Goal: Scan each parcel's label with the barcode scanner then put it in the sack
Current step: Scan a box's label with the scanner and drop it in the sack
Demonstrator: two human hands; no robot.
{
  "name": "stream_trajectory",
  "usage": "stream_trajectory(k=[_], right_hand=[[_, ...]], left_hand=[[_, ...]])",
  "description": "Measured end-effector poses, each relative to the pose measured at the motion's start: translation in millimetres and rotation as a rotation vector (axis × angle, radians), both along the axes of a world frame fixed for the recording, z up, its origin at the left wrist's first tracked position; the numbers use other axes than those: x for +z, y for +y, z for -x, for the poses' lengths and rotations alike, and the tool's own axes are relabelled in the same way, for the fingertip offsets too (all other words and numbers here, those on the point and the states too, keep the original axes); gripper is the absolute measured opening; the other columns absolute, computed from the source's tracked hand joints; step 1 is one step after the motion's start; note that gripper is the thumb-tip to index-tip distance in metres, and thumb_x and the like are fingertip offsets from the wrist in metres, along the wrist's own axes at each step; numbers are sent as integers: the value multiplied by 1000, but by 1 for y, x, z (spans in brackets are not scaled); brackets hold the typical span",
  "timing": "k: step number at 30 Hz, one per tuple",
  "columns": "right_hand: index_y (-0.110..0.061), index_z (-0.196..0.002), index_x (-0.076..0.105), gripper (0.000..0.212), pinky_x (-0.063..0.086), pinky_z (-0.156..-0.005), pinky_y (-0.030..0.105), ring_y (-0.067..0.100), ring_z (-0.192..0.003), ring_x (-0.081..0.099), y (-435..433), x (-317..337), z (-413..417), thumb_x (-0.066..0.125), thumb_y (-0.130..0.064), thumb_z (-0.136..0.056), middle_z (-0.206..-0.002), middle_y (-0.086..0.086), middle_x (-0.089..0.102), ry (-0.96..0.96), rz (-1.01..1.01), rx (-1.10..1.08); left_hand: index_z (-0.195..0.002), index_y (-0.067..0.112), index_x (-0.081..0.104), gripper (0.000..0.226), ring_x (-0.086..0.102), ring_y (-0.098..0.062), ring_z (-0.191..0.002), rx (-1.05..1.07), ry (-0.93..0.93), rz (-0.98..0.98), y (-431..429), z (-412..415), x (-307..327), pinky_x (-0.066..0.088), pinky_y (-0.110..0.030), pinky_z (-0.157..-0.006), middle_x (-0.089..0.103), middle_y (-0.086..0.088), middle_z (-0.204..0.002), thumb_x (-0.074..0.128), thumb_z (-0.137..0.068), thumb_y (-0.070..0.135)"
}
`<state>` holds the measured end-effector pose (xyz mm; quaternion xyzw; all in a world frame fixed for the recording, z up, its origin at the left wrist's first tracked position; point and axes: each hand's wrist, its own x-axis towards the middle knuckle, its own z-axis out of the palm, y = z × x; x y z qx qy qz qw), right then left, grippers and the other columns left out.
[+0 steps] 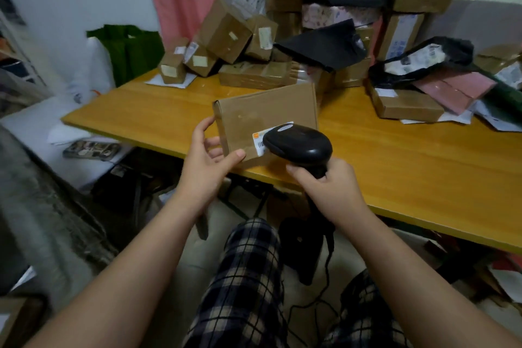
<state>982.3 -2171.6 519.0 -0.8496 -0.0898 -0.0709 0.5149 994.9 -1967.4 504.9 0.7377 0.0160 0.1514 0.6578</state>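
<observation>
Dim, even indoor light with a cool greenish cast. Shadows on the yellow-orange wooden table (409, 155) are faint and soft; beneath its near edge everything sinks into darkness. The glossy black barcode scanner (299, 144) carries a faint sheen. Print on the flat brown cardboard parcel (262, 113) is too soft to read. The picture's left side is smeared, and the table's edges bow from lens distortion.

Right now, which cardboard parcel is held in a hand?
The flat brown box in the left hand, label facing the scanner in the right hand; the others lie on the table.
</observation>
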Motion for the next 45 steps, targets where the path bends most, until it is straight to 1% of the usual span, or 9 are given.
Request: stream_trajectory(k=[3,9,12,17,22,27,31,36,45], right_hand=[[-17,-83,67,17,47,-53,35,16,-56,59,55,-10,2,72,-33,-82,-59,3,62,52,9,197],[-21,-98,68,19,49,-65,24,-1,-69,62,184,-42,25,73,-29,-82,-78,-6,69,81,48,586],[-20,-97,64,17,53,-68,29,9,-72,65,234,-63,40,72,-28,-85,-77,-1,68,147,44,647],[-23,-81,59,16,49,-65,28,9,-70,61,289,-91,50,74,-28,-83,-70,-8,61,148,115,688],[-23,-73,59,19,38,-52,8,-3,-60,54,300,-105,43,77,-29,-80,-63,-14,58,128,139,669],[-17,-75,62,17,53,-64,38,24,-66,65,298,-114,32,76,-26,-81,-64,3,63,218,79,590],[-17,-81,63,16,55,-67,44,27,-72,67,291,-113,21,75,-27,-81,-69,3,65,229,61,565],[-23,-78,63,14,57,-70,44,21,-66,66,268,-102,10,75,-26,-80,-67,3,65,196,10,483],[-18,-93,63,17,45,-56,23,11,-64,62,168,-53,-6,73,-28,-84,-70,-2,65,106,-83,237]], left_hand=[[-144,23,26,81,67,-5,-93,205,-32,13,58,50,-23,53,-18,-80,59,-3,-113,70,-82,-2],[-143,15,25,77,52,5,-67,654,-35,8,158,149,-67,45,-12,-72,48,1,-97,66,-82,-9],[-145,14,22,79,57,7,-80,830,-39,-50,191,190,-77,49,-14,-82,51,2,-104,67,-83,-6],[-146,25,23,82,52,-16,-120,1110,61,-228,240,246,-108,44,-44,-105,44,-11,-139,73,-83,12],[-146,25,24,82,50,-15,-120,1123,203,-217,252,246,-147,44,-44,-104,39,-10,-142,74,-82,14],[-145,13,32,76,48,-28,-122,992,388,-337,278,185,-157,39,-41,-106,43,-15,-136,74,-82,17],[-136,8,46,49,46,-40,-121,855,660,-449,290,155,-159,37,-40,-101,45,-23,-131,59,-93,27],[-129,13,53,39,42,-32,-121,850,494,-579,262,147,-135,32,-36,-103,46,-14,-131,59,-90,20],[-134,17,49,44,38,-27,-125,488,150,-790,143,75,-55,30,-38,-106,45,-7,-131,58,-92,25]])
